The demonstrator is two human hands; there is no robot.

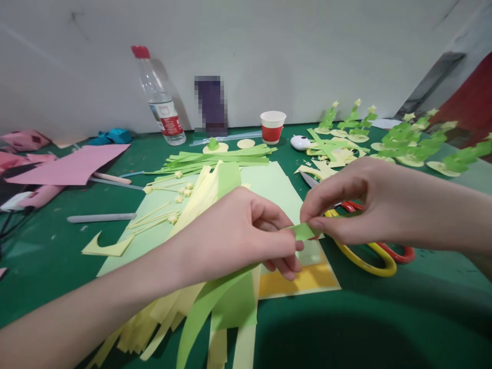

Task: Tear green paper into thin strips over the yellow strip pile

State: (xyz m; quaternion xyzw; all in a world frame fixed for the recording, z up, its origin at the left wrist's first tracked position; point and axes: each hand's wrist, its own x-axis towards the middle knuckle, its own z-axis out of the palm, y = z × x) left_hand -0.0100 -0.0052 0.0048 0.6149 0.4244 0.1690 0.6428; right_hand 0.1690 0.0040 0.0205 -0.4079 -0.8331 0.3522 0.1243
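Both hands pinch one green paper strip [303, 231] in the middle of the view. My left hand [246, 230] has closed thumb and fingers on its left part, and a long tail of green paper hangs below that wrist. At the right end, the thumb and fingertips of my right hand [342, 205] grip the strip. Under the left forearm lie a bundle of pale yellow paper strips [169, 307] and a wider green paper piece [234, 302]. Scissors with yellow and red handles [361, 259] rest beneath and beside my right hand.
Behind the hands are green strips [215, 161], a paper cup [272, 127] and a water bottle [163, 102]. Several green paper trees [415, 133] stand at right. Small yellow stars [186, 192] lie on pale sheets. Pink paper [73, 164] and a glue gun [42, 197] are left.
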